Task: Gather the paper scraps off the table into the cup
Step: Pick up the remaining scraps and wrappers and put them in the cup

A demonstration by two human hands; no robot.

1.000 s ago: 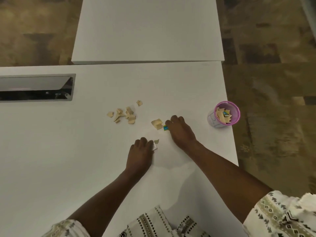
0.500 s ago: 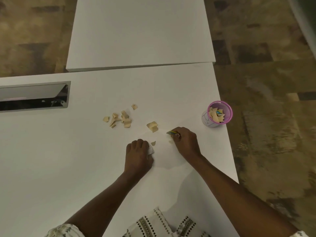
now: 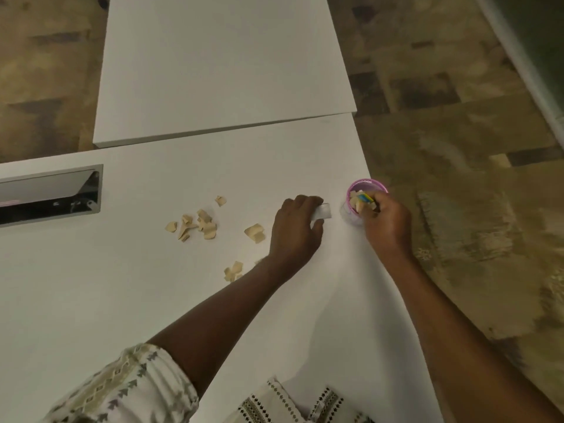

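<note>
While the right hand (image 3: pixel 386 222) hangs over the mouth of the cup (image 3: pixel 363 186), its fingertips are bunched together on a scrap with blue and yellow colouring (image 3: pixel 364 197), held just inside the pink rim above the tan pieces already in there. The left hand (image 3: pixel 293 230) sits just beside the cup on its table side, fingers curled and thumb pressing a small white scrap (image 3: pixel 322 211) against them, so both hands are loaded. The cup stands close to the right edge of the white table (image 3: pixel 152 300), with patterned floor beyond it; it looks light and thin-walled, so I judge that a careless knock from either hand could tip it off. Further left, a doubled tan piece (image 3: pixel 254 232) lies near the left wrist, a small group (image 3: pixel 233 271) lies beside the forearm, and the main cluster of tan scraps (image 3: pixel 195 224) is spread out toward the metal cable tray (image 3: pixel 48 193) set into the tabletop, well apart from the cup. These bits look nearly weightless, limp and slightly curled. The curl should help: a lifted edge gives a fingertip something to pinch, while flat ones will likely need sliding or scraping with a nail. Sweeping the cluster into a pile and pinching several at once seems the sensible hold.
</note>
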